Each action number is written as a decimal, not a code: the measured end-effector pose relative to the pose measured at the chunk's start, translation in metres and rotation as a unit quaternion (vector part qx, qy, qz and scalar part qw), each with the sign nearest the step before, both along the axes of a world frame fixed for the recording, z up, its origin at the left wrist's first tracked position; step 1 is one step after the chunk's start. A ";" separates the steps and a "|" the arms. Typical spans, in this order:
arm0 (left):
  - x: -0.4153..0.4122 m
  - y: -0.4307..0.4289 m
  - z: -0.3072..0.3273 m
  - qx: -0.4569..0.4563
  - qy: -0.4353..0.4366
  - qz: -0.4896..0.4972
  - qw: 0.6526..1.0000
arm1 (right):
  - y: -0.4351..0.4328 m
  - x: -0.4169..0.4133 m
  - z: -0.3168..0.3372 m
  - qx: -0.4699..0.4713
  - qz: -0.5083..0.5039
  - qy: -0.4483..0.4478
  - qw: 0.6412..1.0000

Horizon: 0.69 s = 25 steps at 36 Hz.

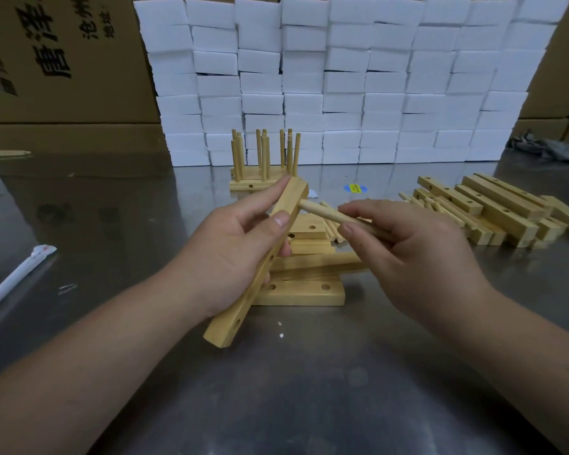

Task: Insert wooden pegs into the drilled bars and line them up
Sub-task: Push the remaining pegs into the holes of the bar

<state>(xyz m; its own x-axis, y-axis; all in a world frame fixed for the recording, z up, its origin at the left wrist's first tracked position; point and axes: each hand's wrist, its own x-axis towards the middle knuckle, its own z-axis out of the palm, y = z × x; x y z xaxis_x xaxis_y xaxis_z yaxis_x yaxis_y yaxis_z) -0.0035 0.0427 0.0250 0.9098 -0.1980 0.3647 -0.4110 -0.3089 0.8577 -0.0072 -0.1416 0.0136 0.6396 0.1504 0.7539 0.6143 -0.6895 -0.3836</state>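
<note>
Pale round peg (322,213) at smooth square-edged bar (294,197)

The left forearm (96,356), at the lower left of the frame, and the right forearm (523,339), lower right, are bare, like the left hand (230,257) and right hand (418,257). Thumbnails (281,221) are trimmed short.

Two hands (230,257) (418,257); bars (493,205) and pegs (322,213) beyond counting.
</note>
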 end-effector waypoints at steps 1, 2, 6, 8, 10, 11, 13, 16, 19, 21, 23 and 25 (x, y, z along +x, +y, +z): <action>0.000 0.000 0.000 0.000 0.000 0.001 1.000 | 0.000 0.000 0.000 -0.011 -0.001 -0.003 1.000; -0.001 0.000 0.001 0.000 0.001 0.002 1.000 | 0.000 0.000 0.000 -0.020 -0.003 -0.006 1.000; -0.001 -0.001 0.002 -0.001 0.004 0.003 1.000 | 0.000 -0.001 0.003 -0.052 -0.009 -0.023 0.998; -0.001 -0.001 0.002 0.001 0.003 0.000 1.000 | 0.000 -0.001 0.004 -0.073 -0.012 -0.034 0.997; -0.002 -0.001 0.002 0.000 0.002 -0.004 1.000 | 0.000 -0.001 0.004 -0.084 -0.015 -0.048 0.995; -0.002 -0.001 0.002 -0.002 0.002 -0.006 1.000 | 0.000 -0.001 0.004 -0.089 -0.016 -0.055 0.994; -0.002 0.000 0.002 -0.003 0.002 -0.012 1.000 | 0.000 -0.001 0.004 -0.103 -0.021 -0.071 0.992; -0.001 0.000 0.001 -0.009 0.005 -0.023 1.000 | -0.001 0.000 0.003 -0.118 -0.020 -0.100 0.988; 0.000 0.000 -0.001 -0.008 0.004 -0.030 1.000 | 0.000 0.000 0.001 -0.103 -0.019 -0.088 0.991; 0.001 0.000 -0.001 -0.005 0.005 -0.033 0.999 | 0.000 0.001 0.000 -0.081 -0.013 -0.049 0.995; 0.001 0.000 -0.001 -0.005 0.007 -0.035 0.999 | 0.000 0.001 -0.002 -0.038 0.000 0.019 0.999; 0.000 0.000 -0.001 -0.001 0.000 -0.035 0.999 | 0.001 0.001 -0.003 0.027 0.029 0.081 0.996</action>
